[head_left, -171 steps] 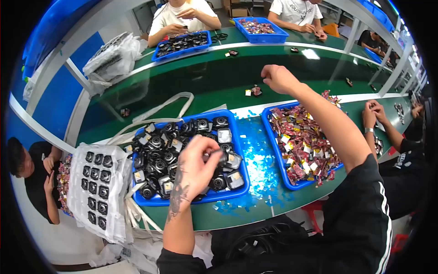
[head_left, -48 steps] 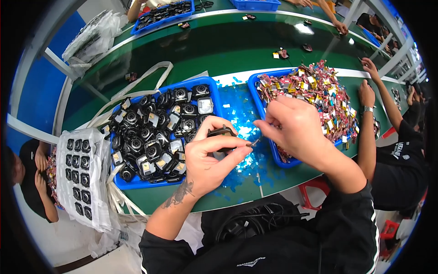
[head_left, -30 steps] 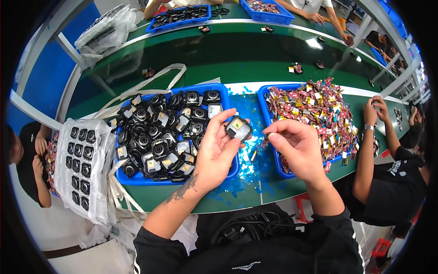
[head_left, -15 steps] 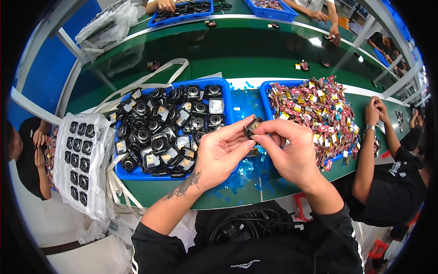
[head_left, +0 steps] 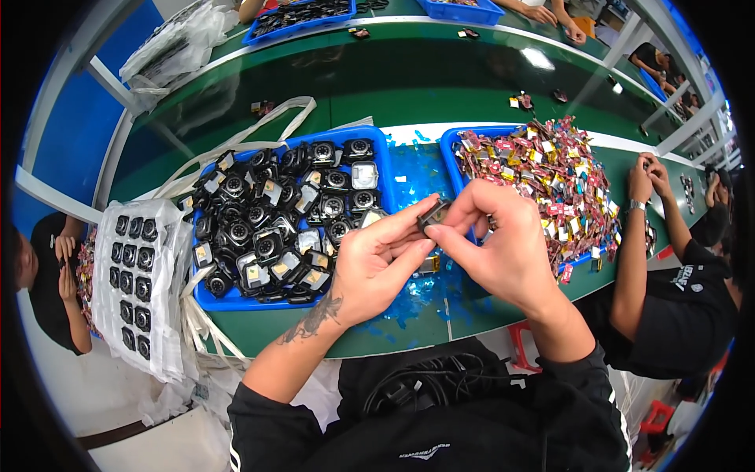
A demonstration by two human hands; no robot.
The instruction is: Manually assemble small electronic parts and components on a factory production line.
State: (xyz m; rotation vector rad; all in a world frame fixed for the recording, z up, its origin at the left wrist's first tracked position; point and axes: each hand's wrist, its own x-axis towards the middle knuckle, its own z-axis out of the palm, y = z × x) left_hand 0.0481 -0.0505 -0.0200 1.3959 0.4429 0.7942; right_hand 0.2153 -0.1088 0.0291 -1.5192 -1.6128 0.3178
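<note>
A small black smartwatch case (head_left: 432,215) is held up between my hands, over the gap between two blue trays. My left hand (head_left: 375,263) grips it from the left with the fingertips. From the right, my right hand (head_left: 503,240) pinches its near side with thumb and forefinger; what lies under these fingertips is hidden. To the left stands a blue tray (head_left: 259,305) heaped with black watch cases (head_left: 271,244), some showing round sensor backs, others pale inner sides. The right blue tray (head_left: 450,149) is piled with small red, yellow and white electronic parts (head_left: 543,181).
Blue film scraps (head_left: 413,295) litter the green table (head_left: 299,326) between the trays. A white padded sheet (head_left: 161,299) with rows of watch cases lies at the left. Co-workers sit at both sides and across the green belt (head_left: 377,86), where scattered parts lie. White straps (head_left: 208,311) hang beside the left tray.
My view has shifted slightly, so the trays sit a little higher and further left. Both hands keep hold of the watch case, which has turned a little between the fingers.
</note>
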